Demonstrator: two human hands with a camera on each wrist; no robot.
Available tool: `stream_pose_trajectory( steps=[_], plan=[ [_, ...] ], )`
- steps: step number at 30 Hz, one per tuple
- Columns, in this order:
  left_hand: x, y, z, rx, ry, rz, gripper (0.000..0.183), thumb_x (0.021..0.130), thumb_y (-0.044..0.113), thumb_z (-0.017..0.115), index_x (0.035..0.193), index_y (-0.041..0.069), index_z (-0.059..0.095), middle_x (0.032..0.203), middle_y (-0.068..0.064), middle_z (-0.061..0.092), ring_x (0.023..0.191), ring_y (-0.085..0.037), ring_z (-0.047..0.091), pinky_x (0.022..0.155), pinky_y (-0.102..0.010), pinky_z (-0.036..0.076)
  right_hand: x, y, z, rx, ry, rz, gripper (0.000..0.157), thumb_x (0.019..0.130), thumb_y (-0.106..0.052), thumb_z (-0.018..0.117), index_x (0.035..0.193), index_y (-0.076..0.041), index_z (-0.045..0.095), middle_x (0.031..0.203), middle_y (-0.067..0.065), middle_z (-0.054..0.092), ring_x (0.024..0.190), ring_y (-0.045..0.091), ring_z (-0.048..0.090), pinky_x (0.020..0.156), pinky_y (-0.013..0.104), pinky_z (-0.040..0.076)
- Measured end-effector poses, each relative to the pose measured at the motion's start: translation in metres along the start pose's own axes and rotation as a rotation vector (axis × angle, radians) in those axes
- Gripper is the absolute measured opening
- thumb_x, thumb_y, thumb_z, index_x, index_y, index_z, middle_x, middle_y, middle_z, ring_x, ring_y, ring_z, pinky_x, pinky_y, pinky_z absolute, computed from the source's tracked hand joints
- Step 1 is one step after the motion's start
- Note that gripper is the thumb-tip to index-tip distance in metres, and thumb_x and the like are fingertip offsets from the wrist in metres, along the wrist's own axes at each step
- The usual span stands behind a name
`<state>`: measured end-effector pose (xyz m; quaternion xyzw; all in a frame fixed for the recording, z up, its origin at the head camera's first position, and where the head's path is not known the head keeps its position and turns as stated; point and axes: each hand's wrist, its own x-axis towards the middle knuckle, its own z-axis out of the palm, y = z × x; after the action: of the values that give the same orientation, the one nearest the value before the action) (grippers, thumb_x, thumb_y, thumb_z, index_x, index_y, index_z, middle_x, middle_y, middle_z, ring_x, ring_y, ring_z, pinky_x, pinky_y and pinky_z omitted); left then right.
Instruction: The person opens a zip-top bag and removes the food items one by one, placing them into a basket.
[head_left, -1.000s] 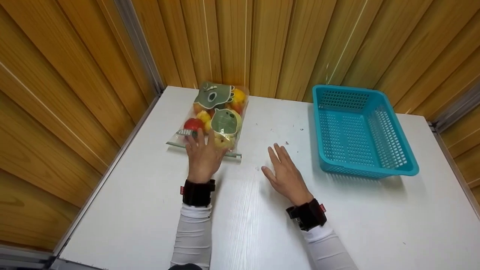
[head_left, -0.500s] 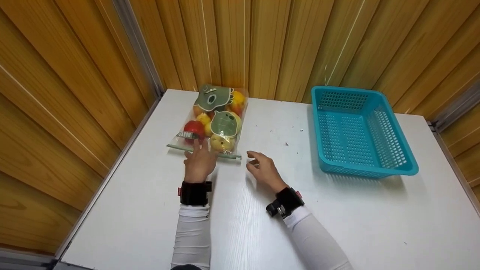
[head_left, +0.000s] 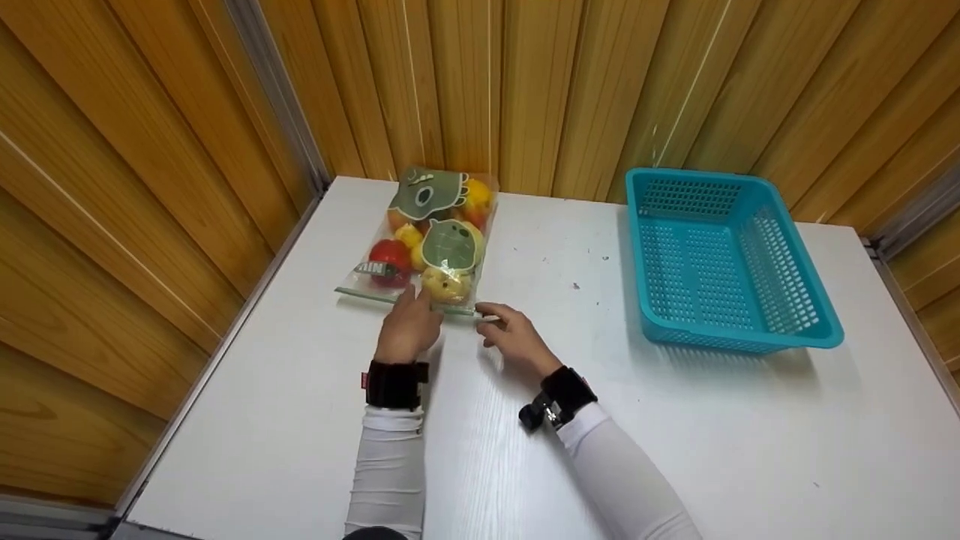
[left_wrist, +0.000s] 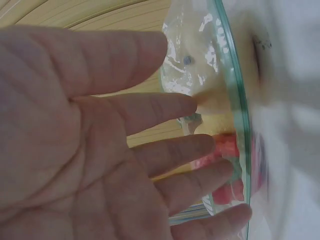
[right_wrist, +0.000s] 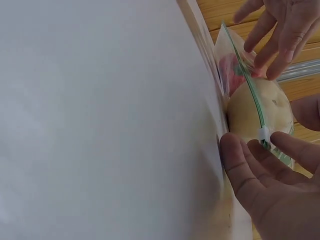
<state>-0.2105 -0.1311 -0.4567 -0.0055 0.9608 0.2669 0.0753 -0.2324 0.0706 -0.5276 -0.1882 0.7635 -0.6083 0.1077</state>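
A clear zip bag (head_left: 453, 247) with green printed shapes lies flat at the back left of the table. Inside it are several red, orange and yellow fruit-like pieces, among them a red one (head_left: 388, 259) and a pale yellow one (right_wrist: 245, 110). My left hand (head_left: 409, 331) is over the bag's green zip edge (left_wrist: 239, 95), fingers extended and spread in the left wrist view. At the zip's right end is a white slider (right_wrist: 264, 133). My right hand (head_left: 519, 343) is right at that corner, thumb and fingers loosely curved either side of it, with an index fingertip against the slider.
A turquoise perforated basket (head_left: 739, 339) stands on the right of the white table (head_left: 495, 450). Yellow wood-grain panels (head_left: 570, 90) wall off the back and both sides. Small dark specks mark the tabletop between bag and basket.
My right hand has moved left and slightly forward to the bag's right corner, its fingers curving in. My left hand has drawn back from over the fruit to the zip edge.
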Motion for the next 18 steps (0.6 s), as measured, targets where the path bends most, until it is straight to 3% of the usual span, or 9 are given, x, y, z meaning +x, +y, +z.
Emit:
stream_pose_trajectory(
  steps=[6, 12, 18],
  plan=[
    [0.004, 0.0, 0.003, -0.027, -0.006, -0.049, 0.066, 0.102, 0.021, 0.053, 0.162, 0.007, 0.03, 0.167, -0.024, 0.02, 0.148, -0.053, 0.023, 0.113, -0.068, 0.03, 0.0, -0.002, -0.003, 0.071, 0.019, 0.045, 0.039, 0.1, 0.0, 0.054, 0.135, 0.016, 0.055, 0.117, 0.034, 0.067, 0.099, 0.045, 0.071, 0.086, 0.041, 0.06],
    [0.01, -0.001, 0.009, -0.015, -0.007, -0.056, 0.076, 0.098, 0.017, 0.061, 0.164, 0.011, 0.024, 0.17, -0.021, 0.014, 0.148, -0.058, 0.018, 0.112, -0.073, 0.027, -0.002, -0.006, -0.013, 0.132, 0.059, 0.076, 0.036, 0.097, 0.002, 0.06, 0.13, 0.016, 0.06, 0.112, 0.031, 0.071, 0.105, 0.039, 0.072, 0.087, 0.03, 0.058],
    [0.015, -0.001, 0.017, 0.012, 0.023, -0.036, 0.08, 0.094, 0.016, 0.07, 0.163, 0.011, 0.028, 0.171, -0.019, 0.012, 0.149, -0.061, 0.01, 0.114, -0.074, 0.022, -0.007, -0.008, -0.024, 0.264, 0.181, 0.088, 0.033, 0.091, 0.01, 0.063, 0.122, 0.02, 0.061, 0.101, 0.027, 0.073, 0.089, 0.023, 0.075, 0.089, 0.046, 0.058]
  ],
)
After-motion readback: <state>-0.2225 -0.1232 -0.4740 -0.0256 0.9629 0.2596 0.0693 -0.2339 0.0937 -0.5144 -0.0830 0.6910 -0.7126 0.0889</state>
